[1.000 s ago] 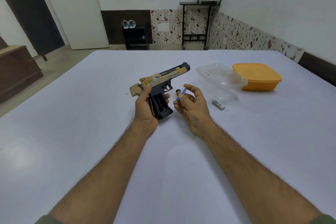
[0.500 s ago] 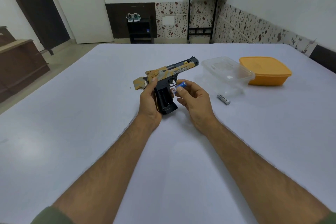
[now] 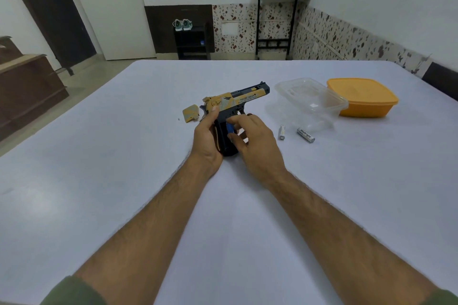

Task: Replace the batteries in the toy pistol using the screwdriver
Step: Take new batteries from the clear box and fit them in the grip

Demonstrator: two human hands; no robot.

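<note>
One toy pistol [image 3: 238,104] on white table [image 3: 124,156], barrel pointing right | left hand [image 3: 207,141] wrapped round its black grip | right hand [image 3: 255,142] pinching blue battery [image 3: 229,128] at open grip | cover piece [image 3: 190,113] lying left | two batteries [image 3: 282,132] right, near clear tub [image 3: 309,101], orange container [image 3: 364,96] beyond.

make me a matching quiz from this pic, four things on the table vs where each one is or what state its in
Things:
1. blue battery
2. small tan plastic cover
3. clear plastic container
4. orange plastic lid

Places or states:
A. lying on the white table, left of the tan and black toy pistol
B. pinched by the right hand at the pistol's grip
C. farthest right on the table
D. between the pistol and the orange lid

Pairs: 1-B, 2-A, 3-D, 4-C
</note>
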